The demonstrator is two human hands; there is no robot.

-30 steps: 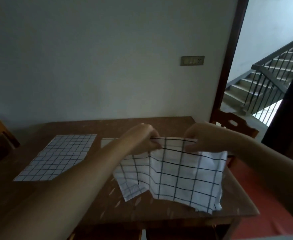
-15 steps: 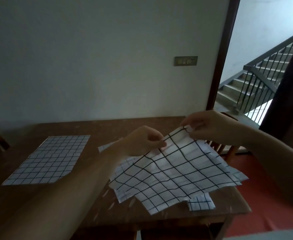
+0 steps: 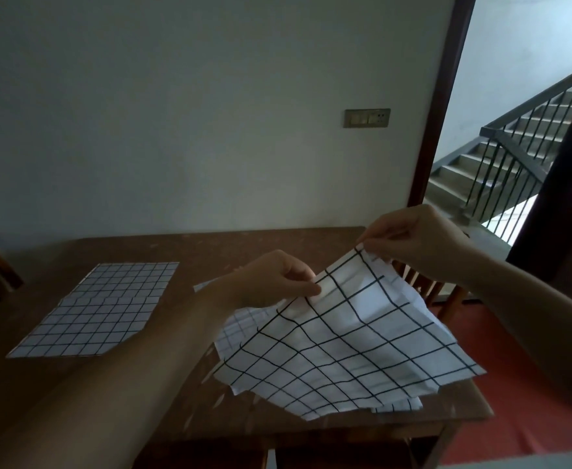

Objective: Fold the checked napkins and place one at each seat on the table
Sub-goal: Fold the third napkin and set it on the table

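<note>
Both hands pinch one large-checked napkin (image 3: 342, 336) by its far edge: the left hand (image 3: 274, 282) grips between thumb and fingers partway along, and the right hand (image 3: 413, 238) holds the raised corner higher, out past the table's right edge. That napkin hangs tilted over the right part of the table (image 3: 210, 252), its near edge sagging onto more checked cloth (image 3: 240, 330) bunched beneath it by the near right corner. A fine-checked napkin (image 3: 98, 306) lies flat toward the table's left side, well apart.

As I judge it, the risk lies in the drape. Lifted unevenly, the cloth may fold crooked, so the edges never meet. Its trailing edge could also drag the cloth below off the near right corner, since part of that already overhangs there.
</note>
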